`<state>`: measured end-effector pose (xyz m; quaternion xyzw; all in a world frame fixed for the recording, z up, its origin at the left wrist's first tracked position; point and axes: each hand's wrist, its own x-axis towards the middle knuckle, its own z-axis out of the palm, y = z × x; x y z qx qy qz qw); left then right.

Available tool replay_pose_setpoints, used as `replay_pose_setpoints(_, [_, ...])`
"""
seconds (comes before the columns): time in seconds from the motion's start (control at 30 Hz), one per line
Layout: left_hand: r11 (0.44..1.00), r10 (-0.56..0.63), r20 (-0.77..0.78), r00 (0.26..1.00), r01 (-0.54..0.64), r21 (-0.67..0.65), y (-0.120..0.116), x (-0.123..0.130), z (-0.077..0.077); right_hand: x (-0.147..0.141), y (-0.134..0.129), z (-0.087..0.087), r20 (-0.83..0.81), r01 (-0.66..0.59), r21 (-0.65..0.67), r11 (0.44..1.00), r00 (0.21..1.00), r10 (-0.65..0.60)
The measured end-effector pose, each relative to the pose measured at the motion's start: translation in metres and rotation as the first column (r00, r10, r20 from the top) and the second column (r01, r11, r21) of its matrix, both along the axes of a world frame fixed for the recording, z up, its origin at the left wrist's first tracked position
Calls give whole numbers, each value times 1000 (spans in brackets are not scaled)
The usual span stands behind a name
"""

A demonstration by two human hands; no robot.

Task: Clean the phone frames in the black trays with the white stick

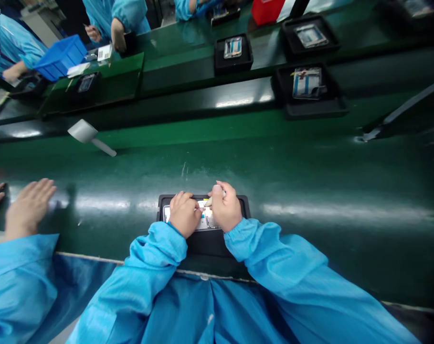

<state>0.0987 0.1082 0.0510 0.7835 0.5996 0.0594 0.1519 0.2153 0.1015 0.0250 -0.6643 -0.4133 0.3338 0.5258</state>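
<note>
A black tray lies near the table's front edge, right before me. In it is an opened phone-like device with silver and white inner parts and a bit of blue. My left hand lies over the left half of this device, fingers bent and pressed onto it. Over its right half, my right hand is closed round a short pale tool, whose tip points down and left at the device near a small yellow spot. The hands partly hide the device, and the tool's exact kind does not show.
Across the green table run raised dark rails. Beyond stand black trays with similar devices, a blue bin and a red box. A white scoop-shaped object lies left. A co-worker's hand is close on my left; others work opposite.
</note>
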Motion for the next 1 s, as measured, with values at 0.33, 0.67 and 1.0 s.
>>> replay_pose_setpoints(0.33, [972,232,122,965,-234,1,18,-47,17,7,7,15,-281,14,-120,993,959,-47])
replay_pose_setpoints(0.67, [906,286,97,953,-236,-351,13,-81,3,16,2,9,-264,-29,-138,990,965,-8])
replay_pose_setpoints(1.0, [761,649,98,755,-647,-54,-49,-171,-10,30,1,20,-392,-52,-129,990,920,-3])
